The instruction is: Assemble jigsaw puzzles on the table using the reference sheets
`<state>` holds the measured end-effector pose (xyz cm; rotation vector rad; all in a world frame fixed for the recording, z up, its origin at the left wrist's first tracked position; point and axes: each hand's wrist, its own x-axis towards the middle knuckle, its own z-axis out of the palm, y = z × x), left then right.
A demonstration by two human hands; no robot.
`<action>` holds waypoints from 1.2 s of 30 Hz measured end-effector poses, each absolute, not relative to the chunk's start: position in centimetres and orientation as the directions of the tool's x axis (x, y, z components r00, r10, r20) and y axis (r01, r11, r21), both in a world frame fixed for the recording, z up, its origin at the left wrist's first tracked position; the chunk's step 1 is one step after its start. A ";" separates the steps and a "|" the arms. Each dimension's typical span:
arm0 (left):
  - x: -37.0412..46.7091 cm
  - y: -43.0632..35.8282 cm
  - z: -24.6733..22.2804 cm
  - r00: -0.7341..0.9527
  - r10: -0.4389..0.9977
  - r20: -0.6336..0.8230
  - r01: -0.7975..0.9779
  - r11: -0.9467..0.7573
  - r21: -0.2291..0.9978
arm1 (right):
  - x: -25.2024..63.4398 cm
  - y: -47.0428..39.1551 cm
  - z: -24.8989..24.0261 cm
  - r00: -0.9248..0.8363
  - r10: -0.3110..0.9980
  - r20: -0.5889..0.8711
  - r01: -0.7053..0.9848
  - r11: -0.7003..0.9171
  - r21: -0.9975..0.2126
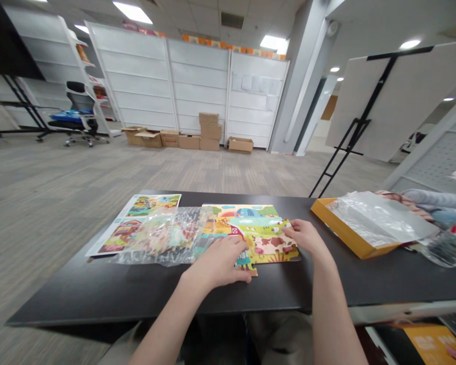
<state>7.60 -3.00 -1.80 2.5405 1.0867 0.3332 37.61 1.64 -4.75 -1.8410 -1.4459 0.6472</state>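
While a black screen (7,43) looms on its wheeled stand at the far left, an office chair (76,114) with something blue on its seat is parked near it, and white shelving (133,71) runs along the back, with cardboard boxes (211,136) on the floor at its foot. Nearer to me is a black desk (281,288), where a printed sheet (119,225) with two bright pictures lies at the left, partly covered by a crumpled clear bag (163,238) through which colours show. Against the bag's right side is a colourful puzzle (269,246), flat on the desk around its middle, with a spotted cow and a red barn on its joined pieces and another printed picture peeking out beyond their far edge. The person's left hand (222,256) rests palm down over the puzzle's near left part, its grip partly spread, the thumb by the near edge and the fingers loosely bent; I can't tell whether it has hold of a piece. At the far right part of the puzzle, the right hand (302,235) touches the border with thumb and fingers close together, and whether that grip pinches anything is not clear to me. Further right, an orange-yellow tray (340,234) holds clear film (380,218), with rolled cloths (433,198) behind and a pale board (387,101) on a black easel beyond the desk.
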 end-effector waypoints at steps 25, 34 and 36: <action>8.7 -3.0 -2.1 0.629 0.773 0.077 0.717 -0.616 0.325 | 36.9 0.2 -2.6 0.255 0.964 -0.074 0.283 -0.148 -0.948; 8.7 -2.9 -2.4 0.634 0.766 0.103 0.712 -0.631 0.309 | 37.5 0.6 -3.0 0.219 0.975 0.043 0.350 -0.038 -0.936; 8.6 -2.9 -2.4 0.637 0.764 0.106 0.708 -0.634 0.311 | 37.6 0.6 -2.9 0.245 0.968 0.053 0.350 -0.037 -0.936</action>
